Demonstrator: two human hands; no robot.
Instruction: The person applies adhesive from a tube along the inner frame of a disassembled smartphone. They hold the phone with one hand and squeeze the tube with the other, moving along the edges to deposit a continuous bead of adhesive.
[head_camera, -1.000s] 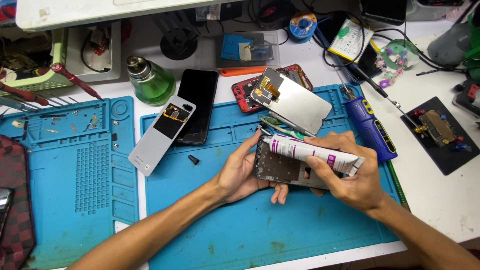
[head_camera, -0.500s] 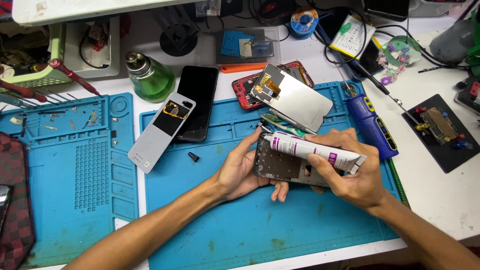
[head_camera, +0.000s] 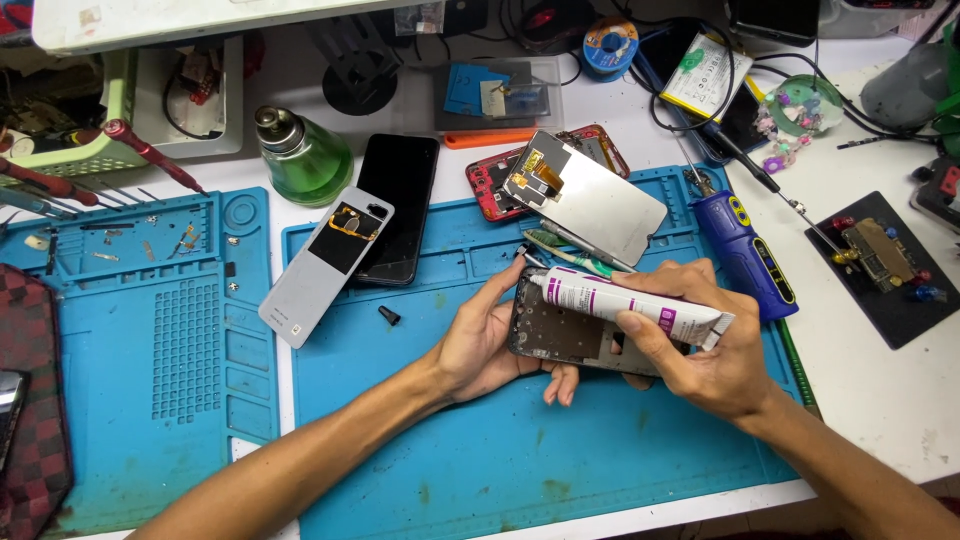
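Glue tube (head_camera: 630, 305): pinched in your right hand (head_camera: 715, 355) fingers, long axis lying leftward, nozzle at the top-left edge of the phone frame (head_camera: 565, 335) that your left hand (head_camera: 490, 340) fingers cradle above the blue mat (head_camera: 480, 470).

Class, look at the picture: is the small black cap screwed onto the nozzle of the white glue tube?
No: the small black cap lies alone on the blue mat, left of the left hand, while the glue tube nozzle is bare.
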